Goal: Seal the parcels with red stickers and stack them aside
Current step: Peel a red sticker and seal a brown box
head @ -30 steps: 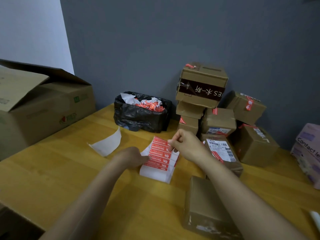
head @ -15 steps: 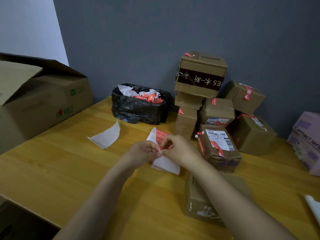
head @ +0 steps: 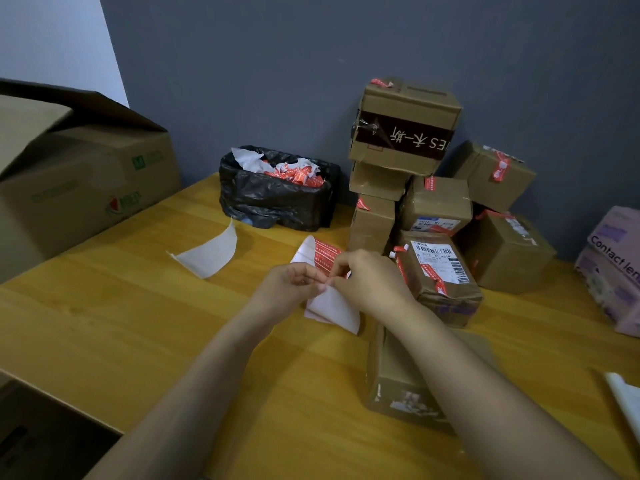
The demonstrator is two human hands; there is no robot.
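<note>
A white sheet of red stickers point(head: 323, 258) is lifted off the wooden table point(head: 138, 323) in the middle of the view. My left hand point(head: 291, 285) pinches its white backing from the left. My right hand point(head: 367, 282) pinches the sheet's red edge from the right, fingertips almost touching the left ones. A plain brown parcel point(head: 398, 386) without a visible red sticker lies under my right forearm. Behind it a stack of brown parcels point(head: 429, 202) bearing red stickers stands against the grey wall.
A black bag point(head: 273, 199) of torn sticker scraps sits at the back. A curled white backing sheet point(head: 207, 252) lies left of my hands. A large open carton point(head: 69, 178) stands at left, pale purple boxes point(head: 613, 268) at right, white paper point(head: 623, 396) near the right edge.
The sticker sheet lay flat under my left hand one second ago; both hands have since picked it up and come together on it, and the view has tilted.
</note>
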